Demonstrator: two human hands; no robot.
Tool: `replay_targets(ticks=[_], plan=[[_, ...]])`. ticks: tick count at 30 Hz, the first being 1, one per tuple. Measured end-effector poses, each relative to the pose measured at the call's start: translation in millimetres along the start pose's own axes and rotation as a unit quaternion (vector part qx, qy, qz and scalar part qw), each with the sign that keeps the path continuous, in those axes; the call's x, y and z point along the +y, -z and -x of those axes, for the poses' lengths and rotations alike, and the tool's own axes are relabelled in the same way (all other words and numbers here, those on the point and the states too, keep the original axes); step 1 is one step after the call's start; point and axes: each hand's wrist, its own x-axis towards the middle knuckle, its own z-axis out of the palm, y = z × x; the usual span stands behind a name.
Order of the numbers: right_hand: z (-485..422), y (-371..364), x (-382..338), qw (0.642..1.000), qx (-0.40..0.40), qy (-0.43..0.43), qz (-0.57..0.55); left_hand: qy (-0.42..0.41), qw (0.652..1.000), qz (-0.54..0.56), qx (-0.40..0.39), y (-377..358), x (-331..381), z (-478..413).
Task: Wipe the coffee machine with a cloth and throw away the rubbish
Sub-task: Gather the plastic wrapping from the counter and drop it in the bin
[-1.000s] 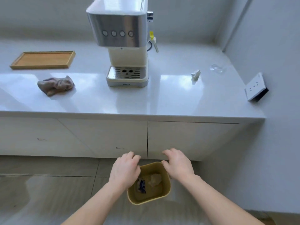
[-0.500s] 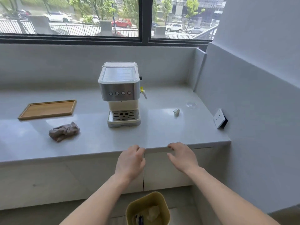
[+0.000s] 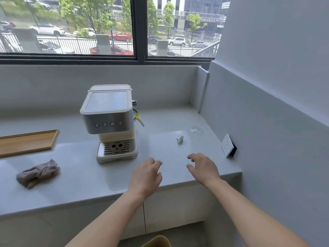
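A silver and cream coffee machine point(image 3: 110, 122) stands on the white counter point(image 3: 85, 179). A crumpled grey-brown cloth point(image 3: 38, 172) lies on the counter to its left. A small white scrap of rubbish point(image 3: 180, 139) and a clear plastic piece point(image 3: 196, 129) lie to the machine's right. My left hand point(image 3: 145, 177) and my right hand point(image 3: 203, 168) hover over the counter's front part, both empty with fingers apart, short of the white scrap. Only the rim of the yellow bin point(image 3: 157, 241) shows at the bottom edge.
A wooden tray point(image 3: 26, 143) sits at the far left of the counter. A white wall socket point(image 3: 227, 146) is on the right wall. White cabinet doors point(image 3: 178, 209) run under the counter, and a window point(image 3: 106, 27) spans the back.
My view and both hands rose from the yellow bin on the floor up to the counter. The hands have moved forward over the counter toward the white scrap.
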Motion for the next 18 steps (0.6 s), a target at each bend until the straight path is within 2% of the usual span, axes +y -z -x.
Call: replay_targets(ticks=[11,18], plan=[[-186,-2,81,0.999,-0.043,0.004,0.017,0.075,0.997,0.011,-0.002,-58,31,-144],[-271,-15,108,0.997,-0.05,-0.021,0.053,0.109,0.993,0.028,-0.047,-91,43,-212]])
